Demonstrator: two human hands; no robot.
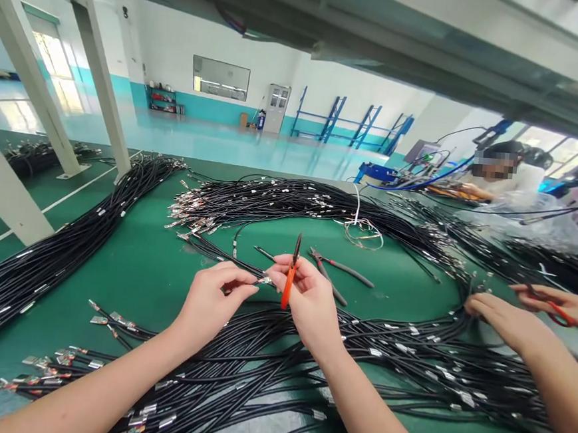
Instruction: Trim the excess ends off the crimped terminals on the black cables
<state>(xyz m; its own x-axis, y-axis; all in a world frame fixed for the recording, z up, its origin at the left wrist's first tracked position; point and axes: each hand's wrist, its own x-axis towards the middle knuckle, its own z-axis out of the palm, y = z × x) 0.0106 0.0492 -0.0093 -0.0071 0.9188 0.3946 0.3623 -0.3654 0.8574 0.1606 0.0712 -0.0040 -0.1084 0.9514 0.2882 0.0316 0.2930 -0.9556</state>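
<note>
In the middle of the head view, my left hand (215,297) is closed, pinching a black cable near its end. The cable's small silvery connector (264,280) sits between the fingertips of both hands. My right hand (312,302) is closed around orange-handled scissors (288,286), their dark blades pointing up; its thumb and fingertips also come up to the connector. Whether they touch it, I cannot tell. Behind my right hand lie grey-handled pliers (347,270) with their jaws apart. Beneath both hands spreads a bundle of black cables (269,342) with connectors and white labels.
Another cable bundle (290,200) lies across the back of the green table (140,258), beside a white wire loop (365,236). A long bundle (71,239) runs along the left near white posts. At right, a co-worker's hands (505,320) hold cables and red-handled scissors (559,314).
</note>
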